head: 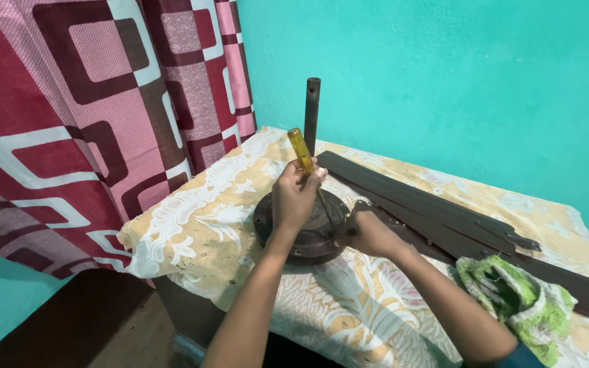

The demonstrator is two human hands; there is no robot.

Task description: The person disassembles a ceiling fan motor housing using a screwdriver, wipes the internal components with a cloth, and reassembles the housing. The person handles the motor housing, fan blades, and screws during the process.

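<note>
Here the left hand (296, 194) is raised, wrist bent, with its fingers clenched around a yellow-handled screwdriver (301, 151). The tool stands nearly upright, its handle tilted slightly away and its shaft running down to the top of a dark round fan motor (301, 232). The motor sits on a table covered by a cream and yellow floral cloth (206, 225), with a dark rod (311, 112) rising from its centre. The right hand (369, 232) lies low, forearm stretched across the cloth, gripping the motor's right edge. Long dark fan blades (438, 204) lie beside it, near a green and white rag (519, 300).
</note>
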